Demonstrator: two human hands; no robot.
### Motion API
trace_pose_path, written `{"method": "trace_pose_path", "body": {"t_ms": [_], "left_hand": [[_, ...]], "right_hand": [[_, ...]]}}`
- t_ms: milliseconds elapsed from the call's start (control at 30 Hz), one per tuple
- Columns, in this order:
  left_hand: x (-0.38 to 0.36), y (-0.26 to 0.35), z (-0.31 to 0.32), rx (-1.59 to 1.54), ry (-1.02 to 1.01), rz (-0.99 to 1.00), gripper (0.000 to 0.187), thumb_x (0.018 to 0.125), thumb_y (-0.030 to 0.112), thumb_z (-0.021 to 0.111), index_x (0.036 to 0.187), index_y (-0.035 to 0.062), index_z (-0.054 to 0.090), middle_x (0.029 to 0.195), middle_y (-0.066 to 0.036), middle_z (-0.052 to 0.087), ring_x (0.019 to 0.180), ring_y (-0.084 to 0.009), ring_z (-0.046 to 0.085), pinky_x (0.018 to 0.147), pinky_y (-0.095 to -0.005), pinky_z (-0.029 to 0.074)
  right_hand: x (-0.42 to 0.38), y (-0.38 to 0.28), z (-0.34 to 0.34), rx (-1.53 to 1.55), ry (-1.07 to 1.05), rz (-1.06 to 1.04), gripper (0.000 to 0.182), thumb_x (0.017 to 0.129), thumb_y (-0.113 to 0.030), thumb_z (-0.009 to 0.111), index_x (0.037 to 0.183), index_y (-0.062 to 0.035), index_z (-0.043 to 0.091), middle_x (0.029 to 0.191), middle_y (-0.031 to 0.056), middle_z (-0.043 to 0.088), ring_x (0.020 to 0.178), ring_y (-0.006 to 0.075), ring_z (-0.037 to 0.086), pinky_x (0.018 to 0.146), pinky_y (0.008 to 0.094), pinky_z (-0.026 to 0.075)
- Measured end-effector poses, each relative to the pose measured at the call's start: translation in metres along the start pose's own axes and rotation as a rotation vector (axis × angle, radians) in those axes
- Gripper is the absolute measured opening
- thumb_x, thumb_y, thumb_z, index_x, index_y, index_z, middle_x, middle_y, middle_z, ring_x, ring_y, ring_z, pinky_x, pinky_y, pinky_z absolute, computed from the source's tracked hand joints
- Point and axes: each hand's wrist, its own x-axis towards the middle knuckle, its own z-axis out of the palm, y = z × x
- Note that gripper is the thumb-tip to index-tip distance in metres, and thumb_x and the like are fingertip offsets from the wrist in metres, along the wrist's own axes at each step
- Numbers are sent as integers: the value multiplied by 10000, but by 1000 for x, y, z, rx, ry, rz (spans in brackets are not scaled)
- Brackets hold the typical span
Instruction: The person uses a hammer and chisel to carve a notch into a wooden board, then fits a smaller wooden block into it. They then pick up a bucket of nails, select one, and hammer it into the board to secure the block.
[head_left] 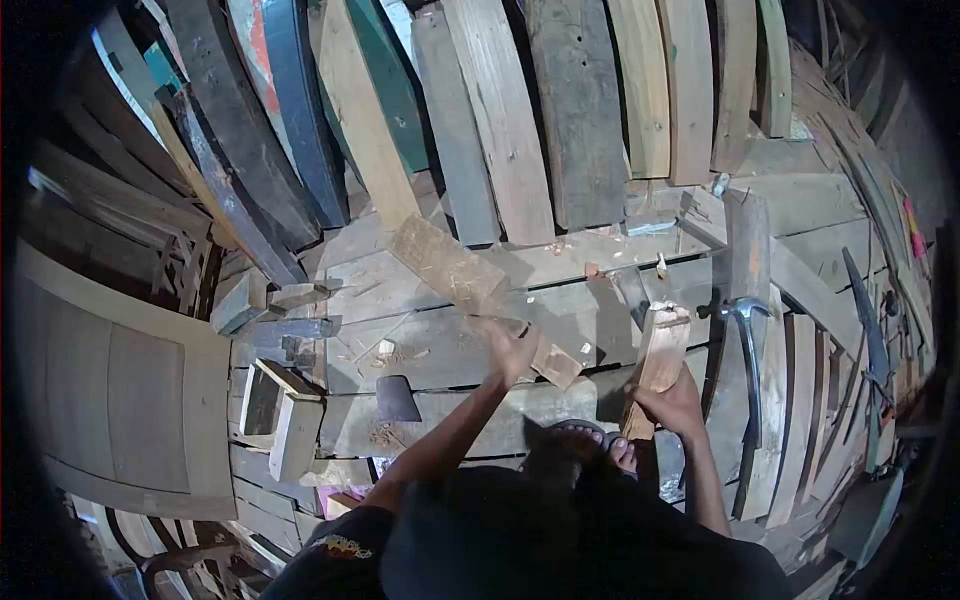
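My left hand [512,348] is closed on a short wooden board [445,262] that slants across the plank floor, one end near my feet. In my right hand [675,402] is a wooden block [664,345], gripped around its lower part and tilted upward. A dark notch or slot crosses the block near its top end. Just right of that block lies a claw hammer [748,345], its head toward the far side. Part of the left fingers is hidden behind the hand.
Several long planks [575,110] lie side by side at the far side. A handsaw [868,310] is at the right. A grey flat metal piece [398,398] and wood offcuts [296,435] sit at the left, near a wooden panel [140,400]. Shavings dot the planks.
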Motion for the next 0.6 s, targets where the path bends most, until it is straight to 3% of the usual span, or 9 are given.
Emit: {"method": "trace_pose_path", "body": {"t_ms": [67,167,200,300,367,500,533,567,600], "left_hand": [[2,-13,7,-77,104,152,1188,815,307,849,1573,-207,92,1569,-401,336,1474,-491,373,1294,-519,202],[4,-17,16,-122,234,250,1223,800,272,845,1578,-223,41,1609,-427,247,1514,-528,303,1308,-539,149],[1,-5,16,-127,280,256,1242,793,263,844,1580,-230,19,1624,-438,212,1528,-543,276,1315,-546,122],[-5,29,17,28,389,230,1296,758,313,865,1569,-260,31,1644,-480,148,1559,-567,203,1324,-571,69],[-3,13,17,111,352,213,1310,766,360,864,1558,-278,40,1645,-492,137,1569,-565,180,1325,-574,59],[2,-9,12,223,214,72,1309,821,420,831,1545,-304,15,1661,-496,92,1588,-564,128,1329,-567,36],[8,-24,10,149,147,97,1194,849,422,816,1558,-256,135,1639,-444,226,1557,-524,226,1318,-551,107],[20,-23,0,106,-25,102,1088,871,425,804,1550,-208,238,1594,-392,337,1509,-489,311,1296,-536,172],[31,-23,-10,61,-196,98,986,893,428,792,1543,-159,340,1550,-340,448,1461,-454,397,1274,-521,237]], "right_hand": [[-4,-10,-8,-128,36,-48,651,745,-256,934,1233,21,603,975,121,721,888,239,741,791,385,604],[-11,-11,-18,-221,28,-150,798,688,-321,959,1302,32,593,1115,192,719,1039,324,737,920,436,587],[-11,-14,-22,-269,-29,-60,877,662,-349,970,1352,32,584,1229,247,690,1148,366,706,988,462,560],[-8,2,-16,-291,26,-150,768,657,-352,953,1251,45,672,1188,272,701,1154,406,709,981,455,562],[-4,-19,-22,45,-240,13,697,685,-237,938,1248,74,672,1103,215,763,1031,307,755,929,408,586],[28,1,-22,-101,-261,-231,726,665,-213,947,1264,83,663,1093,217,774,1015,296,761,911,395,592],[41,32,-18,-25,-222,-191,782,656,-276,948,1283,90,657,1130,271,750,1090,368,737,983,434,573],[55,37,-23,-223,-254,-232,891,653,-375,936,1340,102,626,1202,328,701,1174,458,676,1062,480,532],[63,30,-31,-331,-287,-199,914,655,-403,925,1353,101,615,1222,338,681,1197,478,647,1081,488,519]]}}
